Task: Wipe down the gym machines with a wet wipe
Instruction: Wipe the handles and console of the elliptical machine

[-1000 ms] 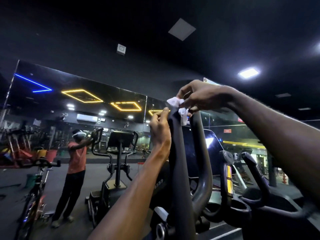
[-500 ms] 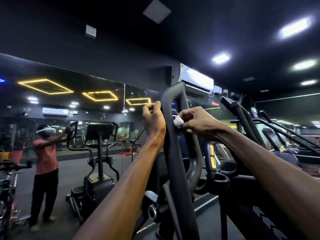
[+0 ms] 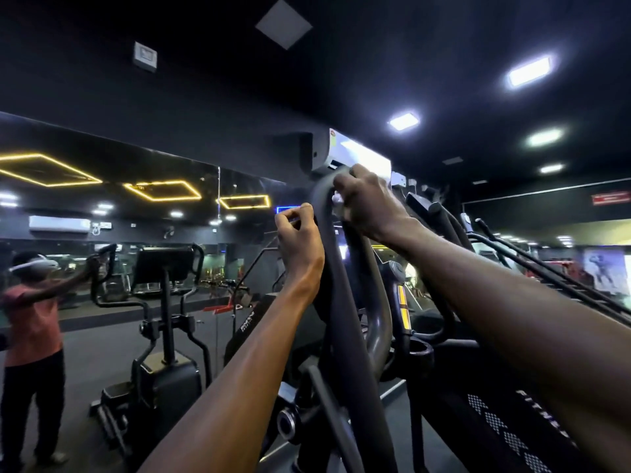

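A black elliptical handle bar [image 3: 345,322] rises in front of me and curves over at its top. My right hand [image 3: 367,203] is closed around that curved top, pressing a white wet wipe [image 3: 338,199] against the bar; only a small bit of the wipe shows between my fingers. My left hand [image 3: 297,240] sits just left of the bar, a little lower, with its fingers curled against the bar's side. Whether it truly grips the bar is hard to tell.
A wall mirror on the left reflects another elliptical [image 3: 164,302] and a person in a red shirt [image 3: 30,319]. More machine handles [image 3: 512,254] stand to the right. A white air conditioner [image 3: 358,155] hangs above the bar.
My right hand has slid with the wipe up the bar, from its upper shaft to the curved top. My left hand has stayed beside the bar.
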`<state>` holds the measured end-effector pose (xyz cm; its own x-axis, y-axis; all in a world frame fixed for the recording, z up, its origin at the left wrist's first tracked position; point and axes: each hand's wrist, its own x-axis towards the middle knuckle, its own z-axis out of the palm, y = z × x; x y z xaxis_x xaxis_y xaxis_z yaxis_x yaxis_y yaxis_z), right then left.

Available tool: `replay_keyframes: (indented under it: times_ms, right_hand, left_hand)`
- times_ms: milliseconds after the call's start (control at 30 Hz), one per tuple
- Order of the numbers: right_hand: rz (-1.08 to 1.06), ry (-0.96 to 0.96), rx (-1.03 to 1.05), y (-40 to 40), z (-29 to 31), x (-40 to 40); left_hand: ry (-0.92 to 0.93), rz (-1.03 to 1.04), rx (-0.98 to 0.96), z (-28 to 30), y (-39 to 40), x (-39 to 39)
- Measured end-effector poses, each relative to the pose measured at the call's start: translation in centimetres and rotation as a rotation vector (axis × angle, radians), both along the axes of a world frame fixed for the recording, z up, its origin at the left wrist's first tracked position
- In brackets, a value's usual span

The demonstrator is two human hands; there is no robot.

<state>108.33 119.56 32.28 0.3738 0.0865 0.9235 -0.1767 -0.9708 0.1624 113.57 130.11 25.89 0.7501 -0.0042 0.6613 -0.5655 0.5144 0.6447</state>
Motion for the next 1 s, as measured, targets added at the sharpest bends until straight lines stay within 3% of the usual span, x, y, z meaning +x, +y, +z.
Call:
replay_keyframes:
  times_ms: [133,300,533,667,733,867,933,1000]
  right_hand:
    - [-0.074,0.096,-0.063,-0.9,-1.1,-0.8]
    - [-0.22,0.53,-0.163,1.2,-4.6,-2.3]
    - [-0.346,0.781,0.08,2.1,-9.8,-4.4]
    - [-0.206,0.996,0.41,2.9,-9.7,-5.9]
    - [-0.033,0.943,0.599,2.9,-8.6,-6.7]
    - [0.332,0.279,0.907,3.3,-7.1,-6.3]
    - [0.321,0.197,0.824,4.5,-7.0,-5.7]
    - [0.103,0.336,0.582,5.7,-7.8,-6.1]
  left_hand:
    - [-0.024,-0.005,-0.039,-0.3,-0.4,0.6]
    - [-0.009,-0.002,-0.076,-0.5,-0.9,0.9]
    - [-0.003,-0.033,-0.088,-1.3,-0.8,1.0]
    - [-0.018,-0.005,-0.054,-1.6,0.1,0.5]
    - [-0.034,0.011,-0.009,-1.8,0.6,0.3]
    - [-0.024,0.045,0.061,-2.2,1.1,0.0]
    - [0.01,0.046,0.067,-2.6,1.4,-0.3]
    - [0.055,0.034,0.093,-3.2,1.8,-0.6]
